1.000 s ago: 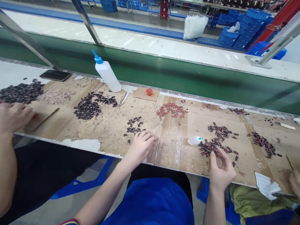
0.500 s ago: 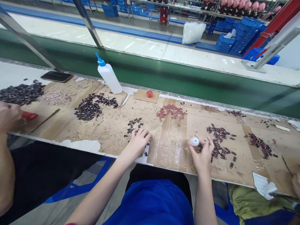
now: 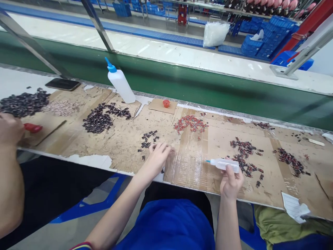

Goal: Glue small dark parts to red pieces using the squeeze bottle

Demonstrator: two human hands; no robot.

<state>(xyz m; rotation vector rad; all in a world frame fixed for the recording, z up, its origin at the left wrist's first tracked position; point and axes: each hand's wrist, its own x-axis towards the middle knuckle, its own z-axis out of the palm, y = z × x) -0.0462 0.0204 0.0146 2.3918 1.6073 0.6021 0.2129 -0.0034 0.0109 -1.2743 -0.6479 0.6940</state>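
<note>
Scuffed cardboard bench [image 3: 125, 139]; right hand [image 3: 231, 181] clamps translucent squeeze bottle [image 3: 224, 164]; left hand [image 3: 157, 158] fingers spread, probably touching dark parts [image 3: 148, 138].

No text, label, brand, number or sign can be read; faint ruled lines are seen on the slip of white paper [image 3: 295, 208] at about four o'clock on the bench, but no writing on it can be made out; no lettering is shown on the large white squeeze bottle [image 3: 120, 83] at eleven o'clock; the small squeeze bottle [image 3: 224, 164] is likewise unmarked.
</note>
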